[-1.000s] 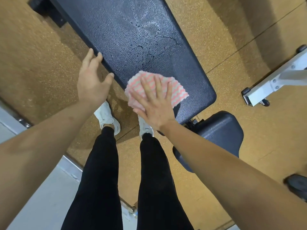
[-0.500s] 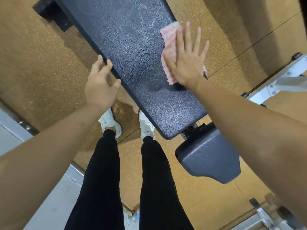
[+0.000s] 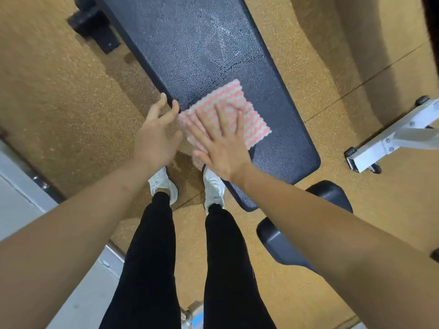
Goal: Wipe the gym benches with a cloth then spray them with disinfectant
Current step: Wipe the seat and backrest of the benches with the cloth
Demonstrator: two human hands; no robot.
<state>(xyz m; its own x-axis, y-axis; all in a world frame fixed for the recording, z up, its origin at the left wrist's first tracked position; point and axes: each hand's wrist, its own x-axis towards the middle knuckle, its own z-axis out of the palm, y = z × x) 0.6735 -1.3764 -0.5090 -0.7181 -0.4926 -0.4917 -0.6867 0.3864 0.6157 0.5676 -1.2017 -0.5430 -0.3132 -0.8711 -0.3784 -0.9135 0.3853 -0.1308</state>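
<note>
Our right hand (image 3: 221, 146): flat, fingers spread, pressing the cloth (image 3: 240, 103), a pink-and-white wavy-striped square, at the near left edge of the bench (image 3: 213, 43), which has black pebbled padding with damp-looking streaks. Our left hand (image 3: 155, 136): relaxed, holding nothing, fingertips touching that edge.

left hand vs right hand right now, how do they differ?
The right hand lies flat on the cloth, fingers straight, pressing it to the bench; the left hand is off the cloth and holds nothing. The right hand is over the bench; the left hand is mostly over the floor, with only its fingertips at the bench's near edge. Both are bare and open.
</note>
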